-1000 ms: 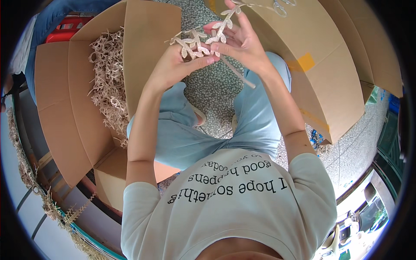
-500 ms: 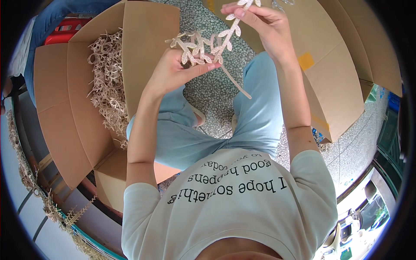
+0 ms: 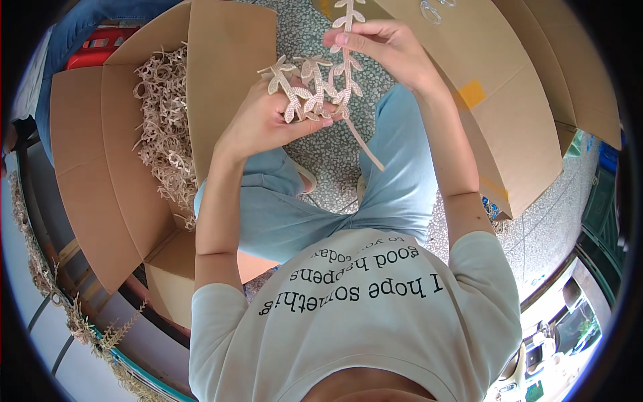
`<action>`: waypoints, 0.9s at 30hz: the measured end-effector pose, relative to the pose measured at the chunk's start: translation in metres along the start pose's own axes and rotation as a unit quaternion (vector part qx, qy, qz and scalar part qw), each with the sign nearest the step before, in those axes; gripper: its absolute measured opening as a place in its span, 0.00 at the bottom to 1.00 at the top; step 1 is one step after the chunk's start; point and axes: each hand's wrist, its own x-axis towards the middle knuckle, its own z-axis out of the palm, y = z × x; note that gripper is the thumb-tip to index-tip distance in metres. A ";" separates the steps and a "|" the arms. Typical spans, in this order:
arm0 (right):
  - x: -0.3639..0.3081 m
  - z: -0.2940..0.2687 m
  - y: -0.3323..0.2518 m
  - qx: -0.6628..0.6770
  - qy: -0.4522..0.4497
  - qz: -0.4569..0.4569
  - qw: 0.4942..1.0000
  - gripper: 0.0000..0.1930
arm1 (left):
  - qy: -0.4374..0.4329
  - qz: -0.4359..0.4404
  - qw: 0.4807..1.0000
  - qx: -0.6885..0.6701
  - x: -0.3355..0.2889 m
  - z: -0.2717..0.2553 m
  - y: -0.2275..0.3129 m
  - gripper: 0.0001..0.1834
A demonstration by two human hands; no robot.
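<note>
My left hand point(image 3: 264, 117) is closed around several loops of a pale beige leaf-shaped trim point(image 3: 299, 104), which looks wound about the fingers. The leaves have a fine beaded or textured surface. A plain narrow tail point(image 3: 365, 145) of the trim dangles below that hand, above my right thigh. From the loops one length rises to my right hand point(image 3: 382, 48), which pinches it between thumb and fingers. The strip's upper end runs out of the picture at the top.
At my left an open cardboard box point(image 3: 231, 74) holds a tangled heap of similar trim point(image 3: 164, 120). Another carton point(image 3: 509, 87) with yellow tape stands at my right, clear rings point(image 3: 439, 10) on it. Behind the left box are a red object point(image 3: 100, 48) and another person's jeans point(image 3: 100, 20).
My right hand has come down and left with the strip, which now stands nearly upright. The looped trim at my left hand has shifted slightly lower.
</note>
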 end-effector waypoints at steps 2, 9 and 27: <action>-0.001 0.001 0.004 -0.005 -0.025 0.051 0.998 0.15 | 0.000 0.006 1.000 0.024 -0.001 -0.001 0.001 0.11; -0.025 0.039 0.021 0.381 -0.013 0.156 0.911 0.15 | 0.012 0.047 0.985 0.167 0.000 -0.008 -0.004 0.14; -0.009 0.047 0.018 0.301 0.120 -0.027 0.946 0.09 | 0.031 -0.099 0.981 -0.163 0.009 -0.007 -0.002 0.11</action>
